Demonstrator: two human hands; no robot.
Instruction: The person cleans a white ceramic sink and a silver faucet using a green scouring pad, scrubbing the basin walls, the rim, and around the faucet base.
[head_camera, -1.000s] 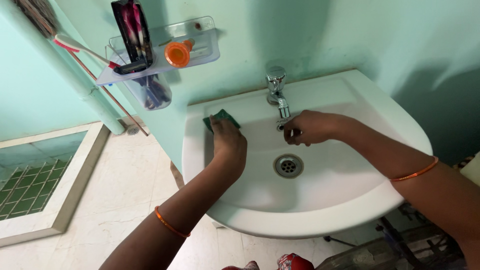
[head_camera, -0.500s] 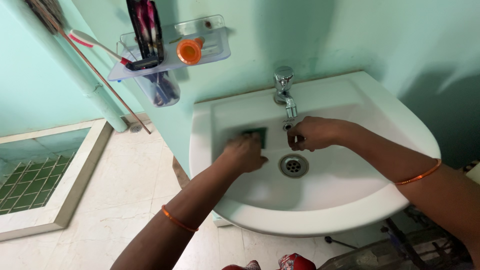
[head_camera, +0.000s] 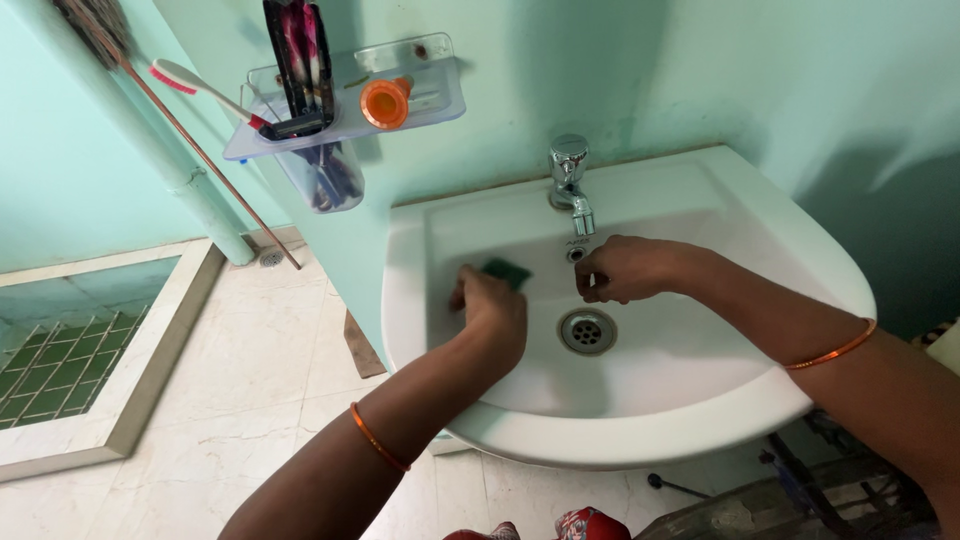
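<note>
While the left hand (head_camera: 492, 305) presses a green scrub pad (head_camera: 507, 270) against the white washbasin's (head_camera: 700, 400) back-left slope, the right hand (head_camera: 622, 268), loosely curled, rests below the chrome tap (head_camera: 570, 180); scrubbing looks mid-way, front bowl seemingly untouched.

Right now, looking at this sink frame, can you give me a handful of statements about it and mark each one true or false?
1. The left hand presses a green scrub pad against the inside of the white basin. True.
2. The right hand rests on the basin's outer rim, away from the tap. False: it is inside the basin, just below the chrome tap.
3. The drain is covered by the scrub pad. False: the drain is uncovered, between the two hands.
4. A clear wall shelf up left of the tap holds an orange-capped item. True.
5. Both wrists wear an orange bangle. True.
</note>
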